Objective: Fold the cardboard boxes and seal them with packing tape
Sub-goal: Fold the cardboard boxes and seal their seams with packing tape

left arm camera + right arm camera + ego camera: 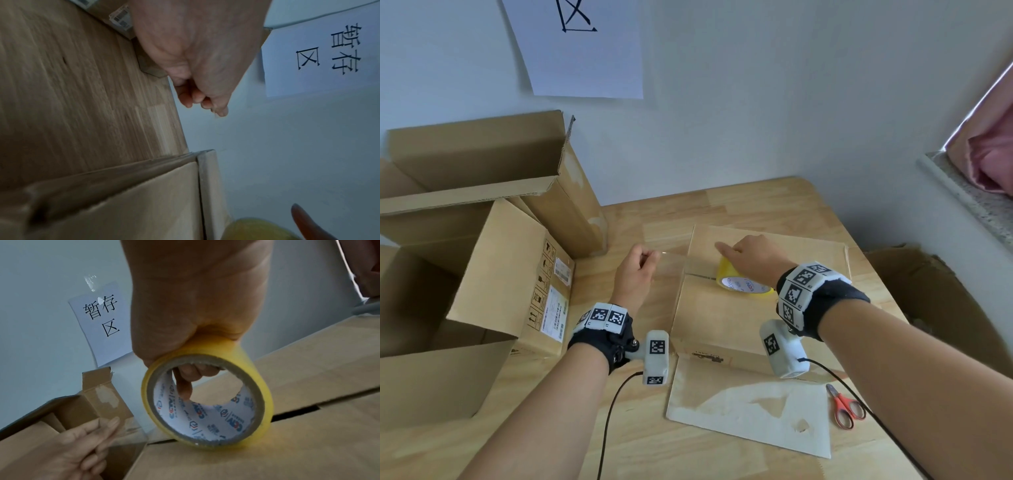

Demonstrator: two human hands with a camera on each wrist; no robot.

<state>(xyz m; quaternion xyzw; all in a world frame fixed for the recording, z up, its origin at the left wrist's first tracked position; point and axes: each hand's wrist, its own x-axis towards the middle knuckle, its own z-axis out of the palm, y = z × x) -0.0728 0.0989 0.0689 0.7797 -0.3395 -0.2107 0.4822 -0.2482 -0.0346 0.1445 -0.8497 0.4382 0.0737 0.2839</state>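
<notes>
A closed cardboard box (736, 322) lies in the middle of the wooden table, its top flaps meeting at a seam (296, 412). My right hand (736, 255) grips a yellow packing tape roll (739, 281) standing on edge on the box top near the seam's left end; in the right wrist view the fingers curl through the core of the roll (207, 402). A clear strip of tape (681, 262) runs left from the roll, past the box edge. My left hand (650, 255) pinches the free end of the strip (131, 431) in the air.
Open cardboard boxes (493, 274) crowd the table's left side, a taller one (565, 205) against the wall. A flat cardboard flap with white torn patches (750, 414) lies in front of the box. Red-handled scissors (846, 407) lie at the front right. Another box (928, 298) stands beyond the table's right edge.
</notes>
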